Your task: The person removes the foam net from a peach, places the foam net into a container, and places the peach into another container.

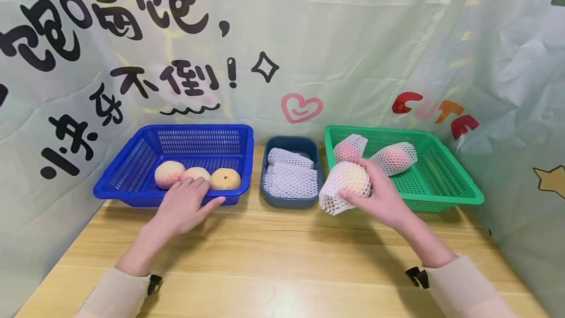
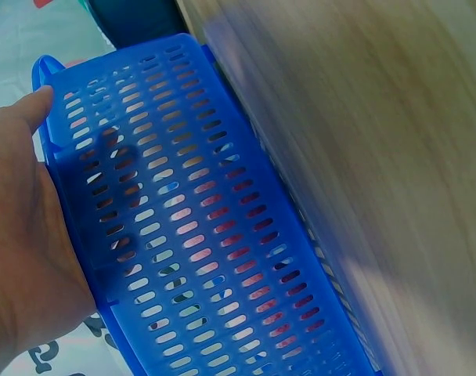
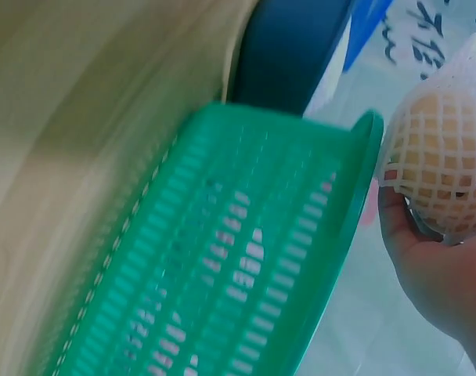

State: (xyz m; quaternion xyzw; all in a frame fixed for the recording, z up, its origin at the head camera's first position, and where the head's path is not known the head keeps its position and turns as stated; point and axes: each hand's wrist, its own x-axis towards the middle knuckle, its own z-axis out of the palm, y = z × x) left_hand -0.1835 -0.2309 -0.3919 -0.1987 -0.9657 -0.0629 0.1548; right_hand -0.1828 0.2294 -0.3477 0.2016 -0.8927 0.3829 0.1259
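My right hand (image 1: 383, 194) grips a pale fruit in a white foam net (image 1: 346, 185), between thumb and fingers, over the front left rim of the green basket (image 1: 459, 180). In the right wrist view, the netted fruit (image 3: 441, 157) is beside that rim. Two netted peaches (image 1: 394, 157) lie inside the green basket. My left hand (image 1: 183, 205) reaches over the front rim of the blue basket (image 1: 119, 180), fingers on the middle peach (image 1: 196, 174), thumb apart near the rim. A pink-yellow peach (image 1: 169, 174) and a yellow flat peach (image 1: 225, 179) lie either side.
Between the baskets stands a dark blue tub (image 1: 290, 202) with white foam nets (image 1: 291, 180) in it. All rest on a wooden table (image 1: 282, 259). A printed cloth (image 1: 362, 38) hangs close behind and along the sides.
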